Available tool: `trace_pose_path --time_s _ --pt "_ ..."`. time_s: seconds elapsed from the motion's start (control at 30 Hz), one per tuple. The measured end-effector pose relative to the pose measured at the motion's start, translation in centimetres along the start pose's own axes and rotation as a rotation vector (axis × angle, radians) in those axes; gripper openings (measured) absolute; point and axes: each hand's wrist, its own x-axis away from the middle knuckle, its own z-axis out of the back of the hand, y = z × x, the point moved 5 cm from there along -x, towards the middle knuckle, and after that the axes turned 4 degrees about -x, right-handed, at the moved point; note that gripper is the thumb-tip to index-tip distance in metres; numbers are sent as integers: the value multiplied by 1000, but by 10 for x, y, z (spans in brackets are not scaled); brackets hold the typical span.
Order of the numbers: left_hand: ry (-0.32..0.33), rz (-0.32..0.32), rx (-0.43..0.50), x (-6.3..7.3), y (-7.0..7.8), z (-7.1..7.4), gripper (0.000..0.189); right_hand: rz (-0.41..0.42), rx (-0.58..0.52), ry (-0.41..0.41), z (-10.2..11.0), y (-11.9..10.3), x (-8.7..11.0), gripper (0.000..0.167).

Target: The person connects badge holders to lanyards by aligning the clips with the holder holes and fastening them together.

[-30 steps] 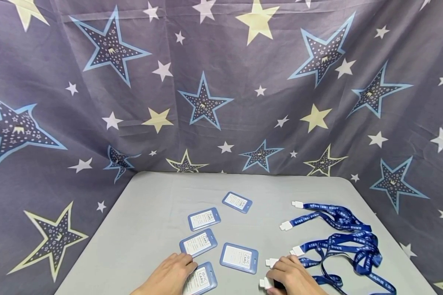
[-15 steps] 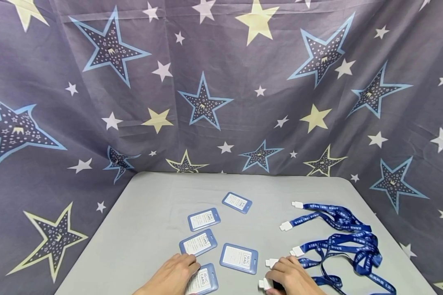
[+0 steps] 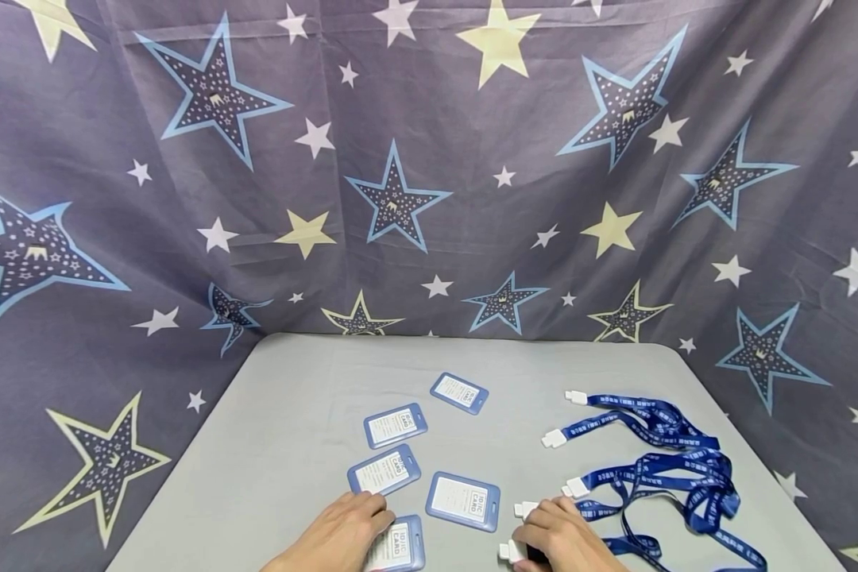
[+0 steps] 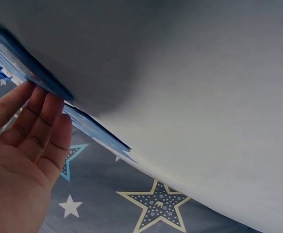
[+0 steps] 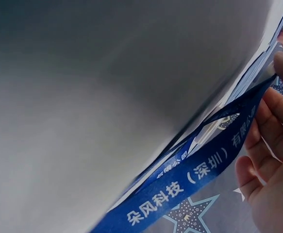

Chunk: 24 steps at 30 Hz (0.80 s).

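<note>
In the head view my left hand [image 3: 336, 534] holds the nearest blue badge holder [image 3: 399, 544] at its left part, covering much of it. Seen from the left wrist, the fingertips meet the edge of that badge holder [image 4: 29, 63]. My right hand [image 3: 561, 536] pinches a blue lanyard near its white plastic clip [image 3: 513, 551], which points left from the fingers. Its printed strap [image 5: 180, 189] runs out from between thumb and fingers in the right wrist view. A second white clip [image 3: 525, 510] lies right by the right fingertips.
A further badge holder [image 3: 463, 501] lies between the hands; several more, such as this badge holder [image 3: 384, 470], are spread beyond on the grey table [image 3: 272, 445]. Other lanyards [image 3: 693, 477] lie tangled at the right. A starry curtain [image 3: 429, 262] hangs behind.
The left hand and the nearest badge holder have shifted slightly right and toward the person. The clip in the right hand has edged a little left. Other badge holders stay put.
</note>
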Motion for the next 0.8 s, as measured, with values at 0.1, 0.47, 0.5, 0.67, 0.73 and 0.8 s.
trace_pose_path --time_s 0.1,0.47,0.5,0.67,0.73,0.8 --pt "2 -6 -3 0 1 0 73 8 4 9 0 -1 0 18" --pt "21 -43 -19 -2 4 -1 72 9 -1 -4 -2 -3 -4 19" --pt "23 -46 -18 -2 4 -2 72 5 -2 -6 -2 -3 -4 19" --pt "17 -55 5 -4 5 -2 73 -10 -4 -16 -3 -4 -5 19" --pt "12 -58 15 -4 7 -2 74 -12 -4 -17 -4 -5 -6 20" --pt "5 -62 23 -5 8 -2 74 -13 -7 -19 -4 -5 -6 20"
